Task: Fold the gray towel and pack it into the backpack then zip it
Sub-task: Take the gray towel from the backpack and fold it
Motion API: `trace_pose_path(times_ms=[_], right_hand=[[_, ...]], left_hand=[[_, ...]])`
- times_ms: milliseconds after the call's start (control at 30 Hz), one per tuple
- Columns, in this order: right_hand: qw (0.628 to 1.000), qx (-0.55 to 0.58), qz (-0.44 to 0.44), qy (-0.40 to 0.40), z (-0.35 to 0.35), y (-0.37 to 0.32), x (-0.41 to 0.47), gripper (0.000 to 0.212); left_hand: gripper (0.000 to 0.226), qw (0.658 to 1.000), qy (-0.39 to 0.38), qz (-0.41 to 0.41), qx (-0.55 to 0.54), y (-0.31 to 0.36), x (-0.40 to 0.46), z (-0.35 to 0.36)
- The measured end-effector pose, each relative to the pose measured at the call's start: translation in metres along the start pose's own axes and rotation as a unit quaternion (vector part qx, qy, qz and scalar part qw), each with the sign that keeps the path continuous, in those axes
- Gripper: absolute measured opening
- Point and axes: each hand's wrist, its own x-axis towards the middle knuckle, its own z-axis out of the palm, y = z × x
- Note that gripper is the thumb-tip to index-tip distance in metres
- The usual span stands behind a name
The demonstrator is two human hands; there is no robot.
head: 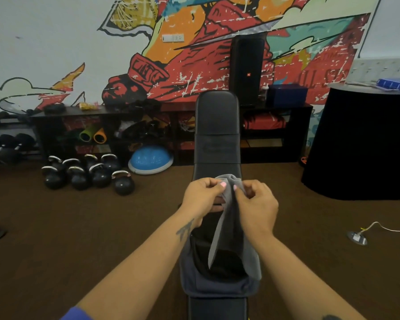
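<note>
We pinch the gray towel (228,227) at its top edge, left hand (200,197) and right hand (256,204) both closed on it. It hangs limp below our hands over the open backpack (217,287): soft, light; grip the corners.

Only thing I could actually read was the small orange JBL logo on the tall black speaker (247,70); mural lettering was too scrambled.
</note>
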Motion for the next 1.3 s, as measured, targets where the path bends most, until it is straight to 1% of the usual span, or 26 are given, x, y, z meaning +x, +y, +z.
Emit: trace_pose_path(times_ms=[100, 300, 400, 533, 600, 667, 700, 767, 833, 900, 933, 967, 1033, 1067, 1100, 1167, 1200, 1233, 1300], right_hand=[[0.999, 0.026, 0.008, -0.017, 0.002, -0.003, -0.002, 0.004], [0.998, 0.045, -0.004, -0.050, 0.002, -0.006, -0.005, 0.018], [0.997, 0.060, -0.012, -0.053, 0.003, -0.009, -0.007, 0.018], [0.997, 0.041, -0.014, -0.069, 0.003, -0.009, -0.004, 0.021], [0.995, 0.055, 0.001, -0.081, 0.003, -0.008, -0.002, 0.021], [0.993, 0.071, 0.009, -0.095, 0.000, -0.011, -0.001, 0.015], [0.991, 0.075, 0.009, -0.108, -0.001, -0.013, 0.000, 0.013], [0.987, 0.095, 0.010, -0.132, -0.003, -0.014, 0.003, 0.015], [0.984, 0.126, 0.028, -0.125, -0.007, -0.010, 0.011, 0.020], [0.983, 0.151, 0.061, -0.083, -0.011, -0.004, 0.025, 0.028], [0.981, 0.162, 0.085, -0.071, -0.015, 0.000, 0.032, 0.033], [0.973, 0.179, 0.123, -0.081, -0.018, 0.002, 0.038, 0.040], [0.936, 0.226, 0.220, -0.154, -0.024, 0.007, 0.048, 0.059], [0.914, 0.239, 0.254, -0.207, -0.027, 0.010, 0.051, 0.065], [0.893, 0.246, 0.267, -0.264, -0.028, 0.011, 0.052, 0.065], [0.861, 0.248, 0.252, -0.366, -0.032, 0.009, 0.052, 0.054], [0.849, 0.251, 0.238, -0.399, -0.033, 0.009, 0.053, 0.051], [0.840, 0.257, 0.223, -0.424, -0.036, 0.008, 0.053, 0.053], [0.828, 0.263, 0.201, -0.452, -0.040, 0.007, 0.055, 0.064]], left_hand=[[0.008, 1.000, 0.007, 0.006, -0.002, 0.001, -0.001, 0.004], [0.010, 1.000, 0.013, 0.014, 0.000, -0.001, 0.001, 0.003], [0.012, 0.999, 0.029, 0.023, -0.010, 0.002, 0.001, 0.005], [0.013, 0.999, 0.013, 0.017, -0.034, 0.007, -0.001, 0.004], [0.017, 0.999, -0.002, 0.034, -0.011, 0.007, -0.001, 0.003], [0.022, 0.998, -0.003, 0.058, 0.031, 0.006, -0.001, 0.002], [0.022, 0.997, 0.005, 0.067, 0.046, 0.005, 0.000, 0.001], [0.016, 0.995, 0.011, 0.081, 0.063, 0.006, 0.002, -0.003], [0.012, 0.992, 0.007, 0.094, 0.088, 0.009, 0.003, -0.008], [0.014, 0.987, -0.009, 0.115, 0.112, 0.014, 0.004, -0.014], [0.014, 0.985, -0.026, 0.125, 0.119, 0.016, 0.004, -0.016], [0.015, 0.982, -0.045, 0.135, 0.123, 0.019, 0.004, -0.019], [0.019, 0.978, -0.079, 0.146, 0.127, 0.024, 0.003, -0.022], [0.021, 0.977, -0.092, 0.146, 0.127, 0.026, 0.004, -0.024], [0.023, 0.976, -0.102, 0.145, 0.126, 0.028, 0.004, -0.025], [0.027, 0.976, -0.111, 0.145, 0.119, 0.030, 0.005, -0.026], [0.028, 0.976, -0.106, 0.148, 0.116, 0.029, 0.006, -0.027], [0.027, 0.978, -0.095, 0.150, 0.113, 0.029, 0.007, -0.028], [0.024, 0.980, -0.055, 0.150, 0.115, 0.027, 0.009, -0.031]])
